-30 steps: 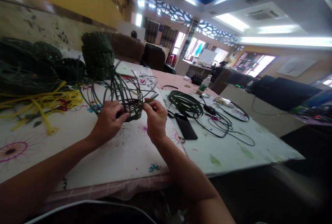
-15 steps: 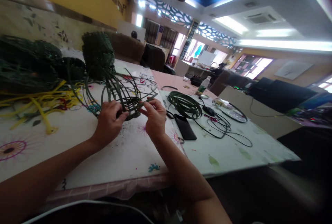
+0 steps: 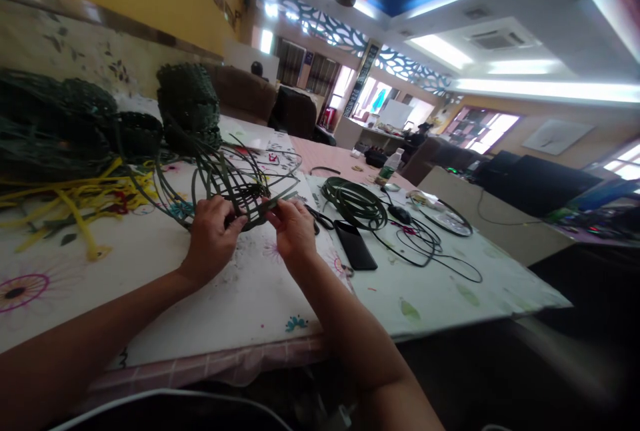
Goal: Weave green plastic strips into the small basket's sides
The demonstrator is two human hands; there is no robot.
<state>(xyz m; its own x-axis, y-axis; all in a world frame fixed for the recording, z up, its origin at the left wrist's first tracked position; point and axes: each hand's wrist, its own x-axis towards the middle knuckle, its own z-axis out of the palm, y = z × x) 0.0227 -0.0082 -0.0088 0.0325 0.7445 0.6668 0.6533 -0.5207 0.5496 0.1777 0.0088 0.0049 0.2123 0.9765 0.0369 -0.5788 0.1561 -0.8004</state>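
A half-woven basket (image 3: 233,181) of dark green strips rests on the patterned tablecloth, its loose strips fanning up and to the left. On its near left edge, my left hand (image 3: 215,230) is closed, thumb and fingers pinching the weave. My right hand (image 3: 294,226) pinches a green strip at the basket's near right edge. The fingertips of both hands partly cover the strips they grip. Just right of my right hand lie black-handled scissors (image 3: 323,219), partly hidden by that hand.
A coil of green strip (image 3: 354,201), a black phone (image 3: 356,244), a computer mouse (image 3: 400,213) and a bottle (image 3: 391,166) lie to the right. Yellow strips (image 3: 75,208) are heaped at left, before finished dark green baskets (image 3: 187,104). The table's front edge (image 3: 225,361) is close.
My right hand has moved slightly left and down, closer to the basket's edge, and more of the scissors shows. My left hand keeps its hold. The view has shifted slightly.
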